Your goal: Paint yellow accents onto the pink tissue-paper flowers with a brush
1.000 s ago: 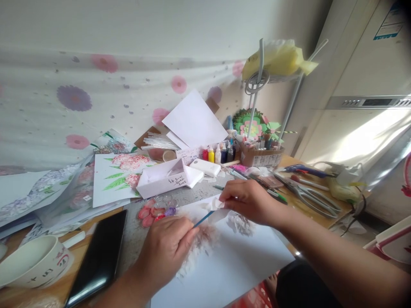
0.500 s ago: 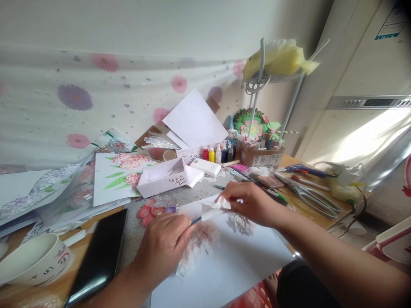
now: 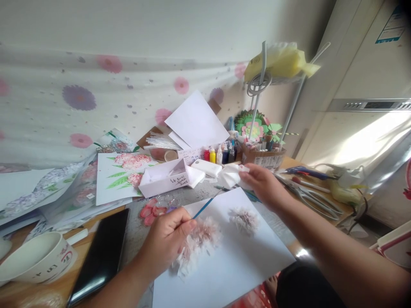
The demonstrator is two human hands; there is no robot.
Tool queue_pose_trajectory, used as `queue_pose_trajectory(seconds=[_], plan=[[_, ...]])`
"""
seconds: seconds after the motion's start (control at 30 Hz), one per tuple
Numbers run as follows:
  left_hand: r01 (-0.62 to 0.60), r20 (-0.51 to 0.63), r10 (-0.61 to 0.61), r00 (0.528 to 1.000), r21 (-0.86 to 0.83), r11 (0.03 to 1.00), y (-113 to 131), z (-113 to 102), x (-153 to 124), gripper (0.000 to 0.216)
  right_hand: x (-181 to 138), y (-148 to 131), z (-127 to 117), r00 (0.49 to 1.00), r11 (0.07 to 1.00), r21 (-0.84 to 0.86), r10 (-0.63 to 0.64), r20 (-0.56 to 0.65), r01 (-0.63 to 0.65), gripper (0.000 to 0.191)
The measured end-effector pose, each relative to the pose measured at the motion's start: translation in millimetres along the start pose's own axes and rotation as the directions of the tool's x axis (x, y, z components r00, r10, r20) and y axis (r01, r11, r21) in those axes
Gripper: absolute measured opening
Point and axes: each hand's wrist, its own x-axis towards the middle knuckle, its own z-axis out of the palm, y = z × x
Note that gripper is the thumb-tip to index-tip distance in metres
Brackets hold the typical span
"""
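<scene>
My left hand is closed around a thin blue paintbrush, its tip pointing up and to the right. The hand hovers over the left edge of a white sheet of paper. On that sheet sits a large cluster of pale pink and white ruffled petals, partly behind my left hand. A smaller petal cluster lies toward the upper right of the sheet. Beyond the sheet's far corner, my right hand pinches a crumpled white tissue, held away from the brush.
An open white box and small paint bottles stand at the back. Coral petal-shaped pieces lie left of the sheet. A black phone and a bowl are at left; large scissors lie at right.
My right hand has moved up and right with the tissue, which no longer surrounds the brush tip. The brush is now bare, and my left hand has barely shifted.
</scene>
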Motion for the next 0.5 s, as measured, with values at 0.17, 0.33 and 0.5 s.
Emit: queue_pose_trajectory(seconds=[0.17,0.33,0.5], plan=[[0.140,0.083,-0.128,0.988,-0.154,0.978,-4,2,0,0.038,-8,-16,16,0.996,0.986,0.161,0.017,0.083,-0.030,0.040],[0.183,0.124,-0.160,0.979,-0.199,0.963,-4,2,0,0.039,-15,-26,37,0.988,0.951,0.299,0.032,0.154,-0.077,0.054],[0.187,0.129,-0.166,0.978,-0.176,0.967,-3,0,1,0.040,-9,-20,32,0.982,0.951,0.286,0.073,0.173,-0.121,0.051]])
